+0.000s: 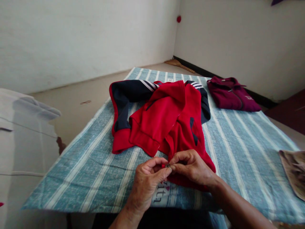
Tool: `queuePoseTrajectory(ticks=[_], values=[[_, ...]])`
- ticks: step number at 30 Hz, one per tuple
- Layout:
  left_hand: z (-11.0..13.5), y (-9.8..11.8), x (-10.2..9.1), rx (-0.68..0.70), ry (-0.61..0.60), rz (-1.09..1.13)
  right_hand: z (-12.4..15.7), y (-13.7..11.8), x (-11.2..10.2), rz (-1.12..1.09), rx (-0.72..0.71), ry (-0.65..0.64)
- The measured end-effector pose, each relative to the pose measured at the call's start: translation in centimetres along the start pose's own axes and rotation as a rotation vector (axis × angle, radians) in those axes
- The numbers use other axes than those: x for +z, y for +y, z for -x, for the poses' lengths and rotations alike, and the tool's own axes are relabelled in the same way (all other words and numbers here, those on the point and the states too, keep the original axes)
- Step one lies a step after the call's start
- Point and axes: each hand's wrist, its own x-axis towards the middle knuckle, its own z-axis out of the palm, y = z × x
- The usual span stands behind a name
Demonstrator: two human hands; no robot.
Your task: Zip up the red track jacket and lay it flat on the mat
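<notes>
A red and navy zip jacket (166,114) with white shoulder stripes lies spread and rumpled, its front open. At its lower hem, my left hand (149,178) is closed, thumb and fingers pinching a small red and dark metal piece that looks like the zipper slider (167,165). My right hand (192,167) is closed from the other side, fingertips pinching the jacket's zipper edge at the same spot. The fingertips of both hands almost meet and partly hide the small piece.
The jacket lies on a table with a blue and white striped cloth (95,178). A folded maroon jacket (232,95) rests at the back right. A brown cloth-like item (295,173) is at the right edge. White fabric (26,143) stands at the left, and a broom (179,65) lies by the wall.
</notes>
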Motion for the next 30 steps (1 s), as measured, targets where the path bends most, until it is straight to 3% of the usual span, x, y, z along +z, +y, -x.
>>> queuePoseTrajectory(ticks=[6, 11, 23, 30], values=[[0.0, -0.1, 0.3, 0.042, 0.071, -0.005, -0.1, -0.1, 0.4, 0.130, -0.027, 0.048], [0.5, -0.4, 0.3, -0.018, 0.136, 0.088, -0.2, -0.1, 1.1, 0.313, -0.108, 0.081], [0.8, 0.1, 0.0, -0.056, 0.172, 0.105, -0.5, 0.2, 1.9, 0.465, -0.296, 0.111], [0.9, 0.3, -0.1, -0.043, 0.179, 0.037, -0.6, 0.1, 1.8, 0.399, -0.226, 0.093]])
